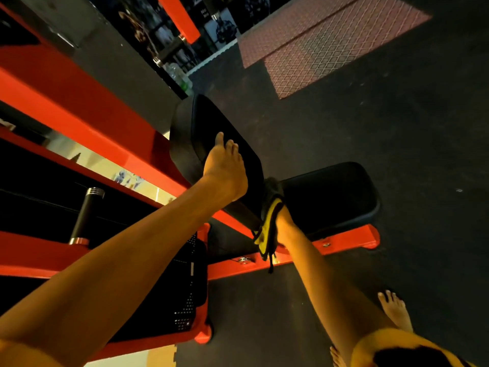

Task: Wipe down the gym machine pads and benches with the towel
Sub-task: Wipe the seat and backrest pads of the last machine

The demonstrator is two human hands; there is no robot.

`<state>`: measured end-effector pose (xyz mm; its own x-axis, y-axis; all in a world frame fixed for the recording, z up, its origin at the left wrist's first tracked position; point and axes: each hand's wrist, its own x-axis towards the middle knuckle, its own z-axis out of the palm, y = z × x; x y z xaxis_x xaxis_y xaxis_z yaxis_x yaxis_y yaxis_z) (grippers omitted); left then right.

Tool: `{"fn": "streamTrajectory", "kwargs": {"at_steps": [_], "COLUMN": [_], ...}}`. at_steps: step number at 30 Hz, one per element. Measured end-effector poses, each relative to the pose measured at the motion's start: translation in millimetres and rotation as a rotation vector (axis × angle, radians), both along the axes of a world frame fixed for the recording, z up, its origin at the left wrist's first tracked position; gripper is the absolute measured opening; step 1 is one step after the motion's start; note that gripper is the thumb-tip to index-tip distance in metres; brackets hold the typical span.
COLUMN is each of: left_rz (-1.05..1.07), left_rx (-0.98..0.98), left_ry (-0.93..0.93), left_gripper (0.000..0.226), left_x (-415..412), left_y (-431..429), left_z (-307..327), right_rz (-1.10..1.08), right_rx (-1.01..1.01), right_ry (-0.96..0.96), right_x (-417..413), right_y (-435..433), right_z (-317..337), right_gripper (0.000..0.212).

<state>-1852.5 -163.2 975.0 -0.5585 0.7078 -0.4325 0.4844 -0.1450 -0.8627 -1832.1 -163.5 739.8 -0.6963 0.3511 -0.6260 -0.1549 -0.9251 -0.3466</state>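
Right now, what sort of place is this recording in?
Most likely a gym. A red steel machine frame carries a black back pad and seat pad, the floor is dark rubber matting, and the right hand presses a yellow towel between the pads.

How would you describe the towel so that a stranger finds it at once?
Find the red machine frame with two black pads. The towel hangs where the back pad meets the seat pad, gripped by the right hand. It alone is yellow and dark.
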Motion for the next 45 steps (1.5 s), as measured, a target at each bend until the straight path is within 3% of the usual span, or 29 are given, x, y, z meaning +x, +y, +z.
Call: {"fn": "streamTrajectory", "kwargs": {"at_steps": [3, 5, 12, 15, 18, 23, 26, 31, 35, 38, 45], "left_rz": [0.014, 0.017, 0.047, 0.061, 0.064, 0.096, 0.107, 0.111, 0.115, 0.115, 0.141], "left_rx": [0.006, 0.002, -0.009, -0.005, 0.003, 0.029, 0.046, 0.052, 0.042, 0.071, 0.042], "left_ry": [-0.002, 0.006, 0.023, 0.026, 0.032, 0.041, 0.033, 0.034, 0.015, -0.006, 0.001], "left_gripper": [0.068, 0.067, 0.067, 0.067, 0.069, 0.071, 0.073, 0.08, 0.079, 0.08, 0.08], "left_x": [-1, -1, 0, -1, -2, -7, -9, -10, -13, -15, -15], "left_y": [1, 1, 11, 15, 17, 24, 26, 28, 31, 31, 36], "left_z": [-2, -3, -13, -19, -24, -34, -38, -42, -44, -47, -51], "right_rz": [0.03, 0.065, 0.066, 0.105, 0.181, 0.268, 0.167, 0.077, 0.112, 0.155, 0.196], "right_rx": [0.111, 0.179, 0.416, 0.335, 0.277, 0.285, 0.419, 0.579, 0.59, 0.591, 0.952], "right_ry": [-0.061, -0.099, -0.004, -0.024, -0.08, -0.1, -0.025, 0.084, 0.127, 0.118, 0.139], "right_x": [-15, -3, 4, -18, -27, -38, -33, -41, -57, -67, -82], "right_y": [32, 35, 19, 35, 63, 84, 66, 61, 95, 118, 140], "right_z": [-23, 10, 10, -2, 7, 10, 3, -3, -2, 4, 25], "right_gripper": [0.054, 0.045, 0.035, 0.066, 0.047, 0.059, 0.054, 0.07, 0.048, 0.045, 0.033]}}
